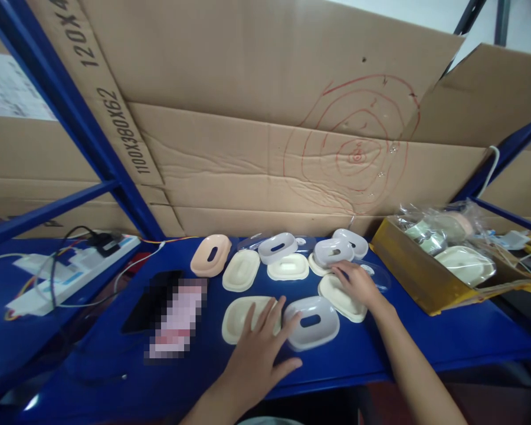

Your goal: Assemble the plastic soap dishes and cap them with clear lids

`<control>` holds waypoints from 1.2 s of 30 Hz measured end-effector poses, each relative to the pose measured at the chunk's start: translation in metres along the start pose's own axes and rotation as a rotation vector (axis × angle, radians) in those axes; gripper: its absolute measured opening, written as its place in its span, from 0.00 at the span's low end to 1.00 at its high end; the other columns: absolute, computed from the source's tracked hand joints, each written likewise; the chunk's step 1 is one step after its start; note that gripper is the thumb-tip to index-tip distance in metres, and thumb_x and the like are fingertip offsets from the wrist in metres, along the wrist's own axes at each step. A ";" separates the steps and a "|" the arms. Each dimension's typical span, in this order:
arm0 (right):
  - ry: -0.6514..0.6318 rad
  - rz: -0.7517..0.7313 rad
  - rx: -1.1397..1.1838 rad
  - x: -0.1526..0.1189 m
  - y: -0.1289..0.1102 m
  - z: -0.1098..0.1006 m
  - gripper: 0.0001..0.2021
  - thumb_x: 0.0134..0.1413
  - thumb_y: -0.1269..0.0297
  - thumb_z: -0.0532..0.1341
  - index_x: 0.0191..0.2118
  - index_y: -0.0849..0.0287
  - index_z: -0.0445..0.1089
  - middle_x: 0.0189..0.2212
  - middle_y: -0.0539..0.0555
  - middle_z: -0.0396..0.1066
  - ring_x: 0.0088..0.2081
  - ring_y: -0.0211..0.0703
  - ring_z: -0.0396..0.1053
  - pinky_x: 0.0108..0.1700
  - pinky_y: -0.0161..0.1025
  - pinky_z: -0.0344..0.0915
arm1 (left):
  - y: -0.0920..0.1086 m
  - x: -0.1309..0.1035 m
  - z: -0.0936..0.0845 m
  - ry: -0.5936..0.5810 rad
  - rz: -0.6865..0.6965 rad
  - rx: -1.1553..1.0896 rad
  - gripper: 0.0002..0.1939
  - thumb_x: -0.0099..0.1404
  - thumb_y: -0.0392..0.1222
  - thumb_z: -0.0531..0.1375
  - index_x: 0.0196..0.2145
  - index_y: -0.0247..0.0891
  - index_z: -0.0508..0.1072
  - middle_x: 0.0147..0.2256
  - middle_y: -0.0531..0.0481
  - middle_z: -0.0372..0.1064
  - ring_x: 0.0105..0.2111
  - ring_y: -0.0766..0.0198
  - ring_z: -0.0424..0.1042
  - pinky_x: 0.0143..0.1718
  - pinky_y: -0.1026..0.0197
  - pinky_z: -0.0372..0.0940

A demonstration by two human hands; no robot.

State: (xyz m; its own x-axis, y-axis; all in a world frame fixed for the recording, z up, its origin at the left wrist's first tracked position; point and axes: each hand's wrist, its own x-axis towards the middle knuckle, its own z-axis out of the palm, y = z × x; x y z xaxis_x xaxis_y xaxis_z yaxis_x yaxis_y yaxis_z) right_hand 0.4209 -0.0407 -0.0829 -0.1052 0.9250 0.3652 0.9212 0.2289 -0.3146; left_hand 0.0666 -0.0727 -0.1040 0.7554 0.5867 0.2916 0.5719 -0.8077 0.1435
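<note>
My left hand (259, 354) is spread, its fingertips over a cream oval piece (234, 319) and beside a grey-white tray with a slot (325, 321). My right hand (358, 283) reaches over another cream oval piece (343, 301); its fingers are bent near the lower edge of a grey-white slotted tray (327, 251), and whether they grip anything is hidden. Behind are a peach slotted tray (203, 265), a cream lid (241, 271), a grey-white tray (274, 251), a cream piece (287, 267) and another grey-white tray (353, 239).
A yellow-taped cardboard box (409, 277) with plastic-wrapped pieces stands at the right. On the left lie a black object (146, 301), a blurred pink item (177, 324) and a white power strip (71, 283) with cables. Cardboard (230, 147) lines the back.
</note>
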 end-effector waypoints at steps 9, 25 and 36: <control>0.016 -0.061 -0.178 0.012 0.000 -0.017 0.17 0.76 0.60 0.53 0.49 0.55 0.81 0.46 0.59 0.84 0.44 0.53 0.82 0.51 0.47 0.72 | -0.016 0.059 -0.018 -0.069 0.146 -0.050 0.16 0.82 0.47 0.55 0.60 0.42 0.74 0.65 0.38 0.70 0.62 0.47 0.75 0.63 0.37 0.66; 0.054 -0.267 -0.176 0.017 -0.030 -0.005 0.24 0.72 0.70 0.55 0.70 0.57 0.67 0.66 0.65 0.72 0.67 0.63 0.68 0.68 0.64 0.62 | -0.016 -0.008 -0.021 -0.189 -0.049 0.126 0.29 0.78 0.50 0.60 0.73 0.44 0.63 0.71 0.39 0.63 0.68 0.41 0.66 0.65 0.39 0.65; -0.397 -0.513 0.122 -0.012 -0.091 -0.005 0.34 0.63 0.78 0.62 0.71 0.49 0.63 0.74 0.58 0.61 0.76 0.55 0.56 0.76 0.70 0.54 | -0.046 0.028 -0.049 -0.240 -0.031 0.047 0.26 0.74 0.48 0.66 0.65 0.41 0.69 0.67 0.37 0.66 0.67 0.43 0.67 0.64 0.42 0.63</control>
State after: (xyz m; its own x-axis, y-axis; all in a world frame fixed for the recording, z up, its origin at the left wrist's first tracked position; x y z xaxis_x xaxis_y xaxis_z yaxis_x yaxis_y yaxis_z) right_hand 0.3407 -0.0745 -0.0546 -0.6712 0.7256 0.1517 0.6709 0.6817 -0.2919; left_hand 0.0456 -0.0217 -0.0566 0.7886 0.6126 0.0543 0.6058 -0.7890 0.1028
